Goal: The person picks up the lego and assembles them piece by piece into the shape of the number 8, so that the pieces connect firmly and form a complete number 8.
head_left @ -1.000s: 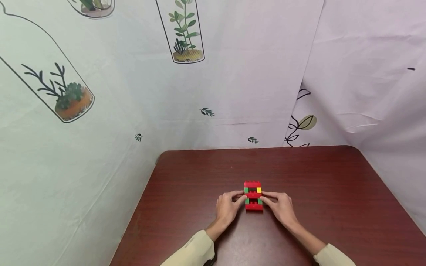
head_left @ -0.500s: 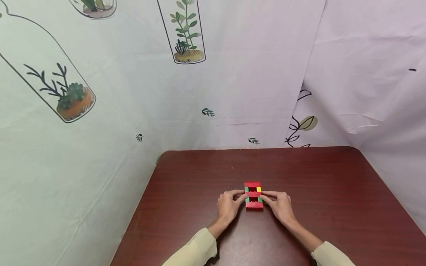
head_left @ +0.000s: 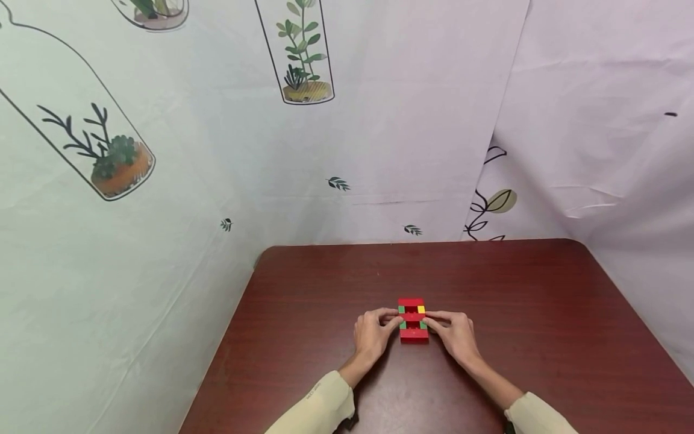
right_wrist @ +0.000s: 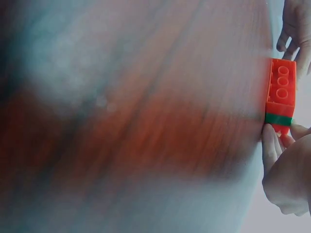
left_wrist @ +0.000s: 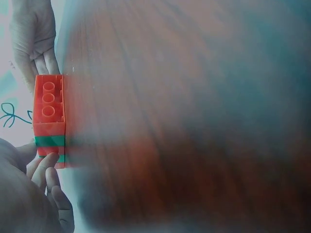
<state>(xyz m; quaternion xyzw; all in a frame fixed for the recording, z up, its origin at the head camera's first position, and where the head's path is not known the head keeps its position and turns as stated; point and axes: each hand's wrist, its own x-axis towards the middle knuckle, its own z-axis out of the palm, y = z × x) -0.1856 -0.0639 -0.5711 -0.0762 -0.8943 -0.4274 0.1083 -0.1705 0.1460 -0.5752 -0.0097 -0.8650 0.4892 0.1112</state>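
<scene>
A stack of toy building bricks (head_left: 413, 317) lies on the table, its red layers joined by small green and yellow bricks with gaps between. My left hand (head_left: 371, 336) pinches its left side between thumb and fingers. On the opposite side, my right hand (head_left: 459, 339) pinches it the same way. Both wrist views show the hollow underside of the nearest red brick (left_wrist: 48, 99), with round tubes inside. A green brick (right_wrist: 278, 119) sits directly behind that red one, close to the right fingertips. The yellow brick (head_left: 421, 309) is at the far right of the stack.
The dark reddish-brown wooden table (head_left: 325, 283) has rounded far corners. A pale cloth backdrop (head_left: 406, 132) printed with plants and bottles hangs behind it and along both sides. Light sleeves (head_left: 320, 404) cover my forearms.
The brick stack has tipped slightly: studs that showed along its far edge no longer show. Both hands keep their hold at nearly the same place.
</scene>
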